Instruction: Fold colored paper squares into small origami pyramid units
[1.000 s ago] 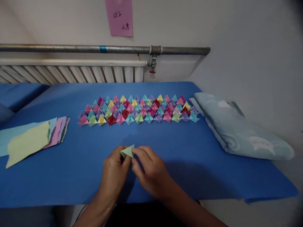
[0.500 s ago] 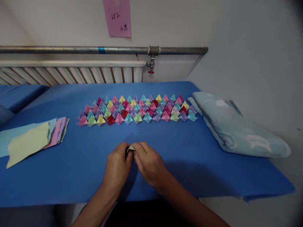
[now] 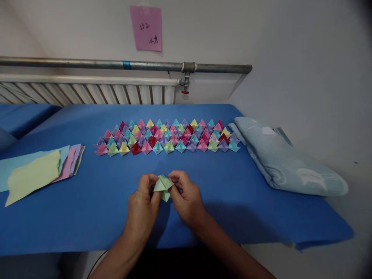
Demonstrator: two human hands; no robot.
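Note:
A small pale green folded paper (image 3: 164, 185) is held up between my two hands, over the blue-covered surface (image 3: 104, 217). My left hand (image 3: 144, 201) pinches its left side between thumb and fingers. On the other side my right hand (image 3: 186, 195) grips the right edge, also with thumb and fingers. The paper has a pointed flap hanging below and several creased layers on top. Beyond the hands stand several rows of folded paper boats (image 3: 168, 146) in pink, red, yellow, green, blue and purple.
To the left lies a stack of coloured paper sheets (image 3: 35, 174) with torn edges. A folded light blue blanket (image 3: 290, 155) rests at the right by the wall. Behind the surface are a radiator (image 3: 116, 93), a metal pipe (image 3: 157, 66) and a pink note (image 3: 147, 29).
The green paper, mostly covered by my fingers before, now shows opened out between my hands. My hands have moved slightly apart. The view has tilted up a little.

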